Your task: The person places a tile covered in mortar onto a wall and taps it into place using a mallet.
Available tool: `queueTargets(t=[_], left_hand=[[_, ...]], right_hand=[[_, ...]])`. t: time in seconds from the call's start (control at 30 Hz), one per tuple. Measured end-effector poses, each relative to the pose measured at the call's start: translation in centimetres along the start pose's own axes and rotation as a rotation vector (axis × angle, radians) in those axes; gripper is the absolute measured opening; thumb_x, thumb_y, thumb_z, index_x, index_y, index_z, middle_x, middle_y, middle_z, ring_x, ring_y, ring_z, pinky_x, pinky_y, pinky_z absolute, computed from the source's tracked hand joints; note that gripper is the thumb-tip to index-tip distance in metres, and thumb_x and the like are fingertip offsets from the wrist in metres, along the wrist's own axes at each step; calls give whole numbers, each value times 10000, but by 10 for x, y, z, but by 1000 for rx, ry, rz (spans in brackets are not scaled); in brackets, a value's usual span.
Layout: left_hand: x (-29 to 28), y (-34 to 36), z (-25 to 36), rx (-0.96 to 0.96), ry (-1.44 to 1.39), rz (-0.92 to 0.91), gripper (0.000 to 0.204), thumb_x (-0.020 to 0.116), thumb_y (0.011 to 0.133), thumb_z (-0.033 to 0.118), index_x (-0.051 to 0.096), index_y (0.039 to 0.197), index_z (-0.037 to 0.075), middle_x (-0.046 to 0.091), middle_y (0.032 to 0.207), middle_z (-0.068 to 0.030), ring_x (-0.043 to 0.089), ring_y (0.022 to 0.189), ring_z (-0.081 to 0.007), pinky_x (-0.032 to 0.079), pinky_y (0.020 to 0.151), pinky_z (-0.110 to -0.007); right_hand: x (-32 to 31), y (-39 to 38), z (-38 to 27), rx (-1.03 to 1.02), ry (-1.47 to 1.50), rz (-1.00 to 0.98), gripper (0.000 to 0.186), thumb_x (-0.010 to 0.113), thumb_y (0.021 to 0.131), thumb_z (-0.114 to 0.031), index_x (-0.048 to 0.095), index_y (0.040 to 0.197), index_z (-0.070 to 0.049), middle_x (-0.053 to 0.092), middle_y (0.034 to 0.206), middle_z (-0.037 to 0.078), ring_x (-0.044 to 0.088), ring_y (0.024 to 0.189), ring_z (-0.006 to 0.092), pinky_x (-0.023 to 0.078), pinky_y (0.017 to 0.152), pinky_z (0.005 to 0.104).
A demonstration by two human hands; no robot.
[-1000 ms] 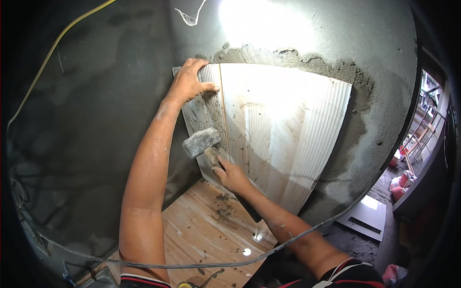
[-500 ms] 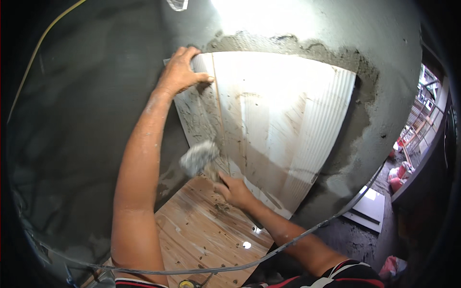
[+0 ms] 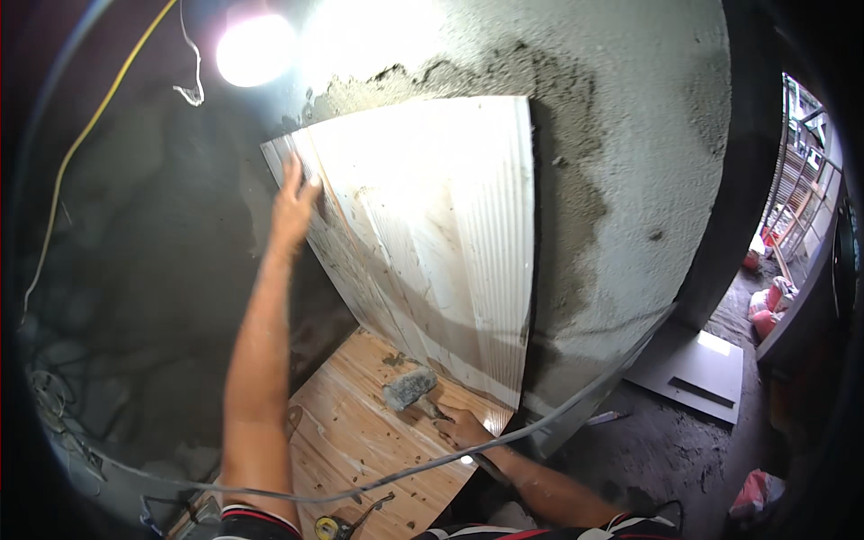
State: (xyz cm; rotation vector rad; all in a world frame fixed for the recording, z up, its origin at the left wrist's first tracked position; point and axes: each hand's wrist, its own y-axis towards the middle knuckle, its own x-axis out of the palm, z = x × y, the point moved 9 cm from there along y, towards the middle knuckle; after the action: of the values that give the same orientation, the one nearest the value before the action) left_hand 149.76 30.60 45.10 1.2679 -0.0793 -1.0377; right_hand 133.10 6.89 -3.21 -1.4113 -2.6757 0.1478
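A large white ribbed wall tile (image 3: 423, 225) with brown streaks stands against the wall in front of me. My left hand (image 3: 295, 205) rests near its upper left edge, fingers stretched and pointing up along the face. Lower down, my right hand (image 3: 463, 429) grips the handle of a mallet (image 3: 410, 388) whose grey head is smeared with mortar. The mallet head hangs apart from the tile, over a wood-patterned tiled surface (image 3: 333, 405) dotted with bits of mortar.
Wet mortar (image 3: 571, 135) shows around the tile on the grey wall. A lit lamp (image 3: 256, 49) glows above. A grey cable (image 3: 378, 486) droops across my forearms. A tape measure (image 3: 329, 527) lies near me; flat tiles (image 3: 688, 369) lie on the floor to the right.
My right hand has lowered the mallet away from the tile. My left hand has eased from its hold on the top edge to a flatter touch. The view has swung to the right.
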Motion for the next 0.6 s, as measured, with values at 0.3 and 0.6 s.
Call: queueTargets(t=[0.3, 0.6], left_hand=[[164, -238, -40, -814, -717, -38, 898, 687, 919, 472, 291, 1605, 51, 323, 1653, -188, 332, 1514, -327, 297, 1202, -451], [185, -273, -25, -872, -741, 0, 897, 599, 970, 575, 264, 1609, 41, 371, 1633, -173, 388, 1481, -340, 345, 1162, -490]], right_hand=[[-12, 19, 27, -225, -302, 59, 635, 674, 930, -314, 529, 1456, 11, 709, 804, 143, 663, 657, 180, 529, 662, 332], [-23, 31, 41, -165, -346, 121, 627, 662, 931, -322, 535, 1450, 6, 709, 793, 177, 683, 652, 207, 551, 687, 369]])
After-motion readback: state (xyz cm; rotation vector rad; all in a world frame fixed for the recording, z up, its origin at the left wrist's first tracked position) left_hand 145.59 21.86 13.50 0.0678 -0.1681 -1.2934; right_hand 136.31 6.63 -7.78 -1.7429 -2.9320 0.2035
